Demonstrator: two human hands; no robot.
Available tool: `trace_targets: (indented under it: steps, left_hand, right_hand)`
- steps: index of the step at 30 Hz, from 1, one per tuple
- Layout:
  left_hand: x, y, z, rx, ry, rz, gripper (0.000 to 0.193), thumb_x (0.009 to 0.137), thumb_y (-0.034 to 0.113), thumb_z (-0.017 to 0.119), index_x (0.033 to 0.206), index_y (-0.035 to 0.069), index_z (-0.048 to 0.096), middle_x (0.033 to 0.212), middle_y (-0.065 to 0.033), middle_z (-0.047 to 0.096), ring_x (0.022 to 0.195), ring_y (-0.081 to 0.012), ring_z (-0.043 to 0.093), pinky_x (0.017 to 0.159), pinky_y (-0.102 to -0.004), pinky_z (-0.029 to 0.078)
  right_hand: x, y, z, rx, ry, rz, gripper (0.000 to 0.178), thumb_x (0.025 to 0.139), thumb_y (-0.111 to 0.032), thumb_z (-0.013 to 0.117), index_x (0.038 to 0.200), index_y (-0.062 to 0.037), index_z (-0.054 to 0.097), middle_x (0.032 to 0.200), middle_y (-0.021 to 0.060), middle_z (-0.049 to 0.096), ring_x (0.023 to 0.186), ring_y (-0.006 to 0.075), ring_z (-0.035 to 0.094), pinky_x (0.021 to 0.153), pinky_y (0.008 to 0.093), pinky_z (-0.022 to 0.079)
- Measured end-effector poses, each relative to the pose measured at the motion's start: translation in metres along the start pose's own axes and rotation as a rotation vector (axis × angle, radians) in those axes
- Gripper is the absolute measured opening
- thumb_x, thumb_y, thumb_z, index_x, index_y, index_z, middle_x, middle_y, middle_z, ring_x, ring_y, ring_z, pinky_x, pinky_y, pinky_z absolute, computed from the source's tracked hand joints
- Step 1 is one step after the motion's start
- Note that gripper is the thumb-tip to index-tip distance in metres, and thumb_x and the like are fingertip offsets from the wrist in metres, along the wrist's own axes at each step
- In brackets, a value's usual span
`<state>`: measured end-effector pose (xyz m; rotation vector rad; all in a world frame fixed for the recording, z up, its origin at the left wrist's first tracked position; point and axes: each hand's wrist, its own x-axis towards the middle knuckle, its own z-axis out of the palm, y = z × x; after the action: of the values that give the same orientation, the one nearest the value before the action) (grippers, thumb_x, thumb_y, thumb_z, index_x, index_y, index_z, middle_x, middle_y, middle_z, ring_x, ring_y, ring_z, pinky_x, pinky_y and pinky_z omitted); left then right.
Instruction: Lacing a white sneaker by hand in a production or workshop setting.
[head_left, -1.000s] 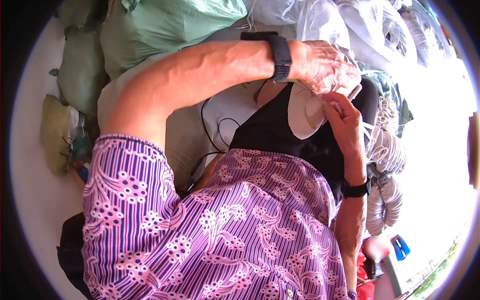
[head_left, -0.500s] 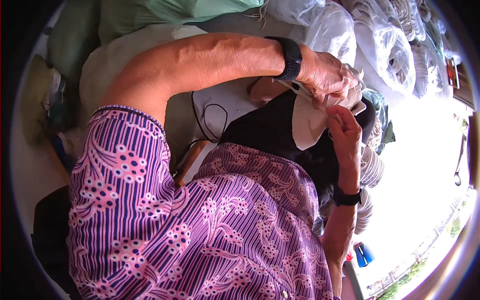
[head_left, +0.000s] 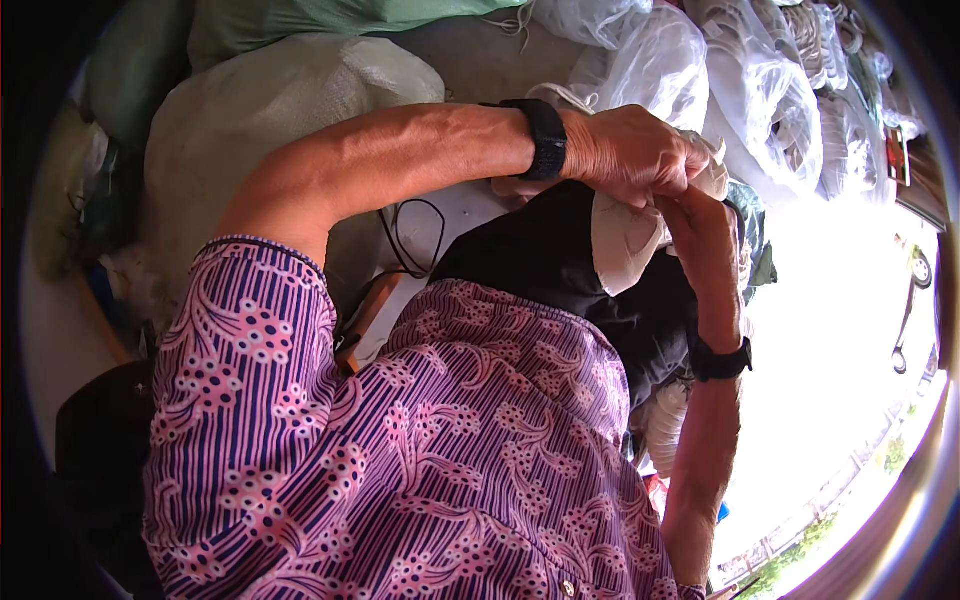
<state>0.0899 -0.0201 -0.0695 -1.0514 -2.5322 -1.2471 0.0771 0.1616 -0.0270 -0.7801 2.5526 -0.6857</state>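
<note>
A: While both hands meet above the black cloth (head_left: 560, 260), what step is this?

B: Left hand (head_left: 630, 155) and right hand (head_left: 700, 225) pinch 1 white piece (head_left: 625, 240) (shape unclear). Next probably needs a steady pull.

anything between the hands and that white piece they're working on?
Nothing visible. The left hand is closed over the top of the white moulded piece and the right hand grips it from the side, both touching it. The black fabric lies under the piece, not between it and the hands.
</note>
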Motion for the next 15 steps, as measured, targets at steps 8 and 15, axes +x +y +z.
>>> trace_targets:
  steps: [8, 15]
  left_hand:
    - [0.003, -0.001, 0.003, 0.013, -0.011, -0.018, 0.015, 0.061, 0.008, 0.071, 0.072, 0.007, 0.062, 0.093, 0.0012, 0.056, 0.086, -0.0221, 0.060, 0.073, -0.0361, 0.049]
    - [0.006, -0.002, -0.004, -0.086, -0.118, -0.036, 0.015, 0.065, 0.008, 0.067, 0.079, 0.007, 0.062, 0.095, -0.0016, 0.055, 0.089, -0.0234, 0.058, 0.075, -0.0368, 0.048]
  right_hand:
    - [0.004, 0.017, 0.004, 0.109, -0.013, 0.120, 0.016, 0.081, -0.016, 0.065, 0.090, -0.0035, 0.067, 0.063, 0.0103, 0.061, 0.056, 0.0087, 0.055, 0.056, 0.0271, 0.045]
    - [0.004, 0.025, 0.006, 0.252, 0.022, 0.092, 0.017, 0.081, -0.016, 0.066, 0.086, -0.0005, 0.066, 0.060, 0.0026, 0.059, 0.056, 0.0028, 0.047, 0.054, 0.0247, 0.042]
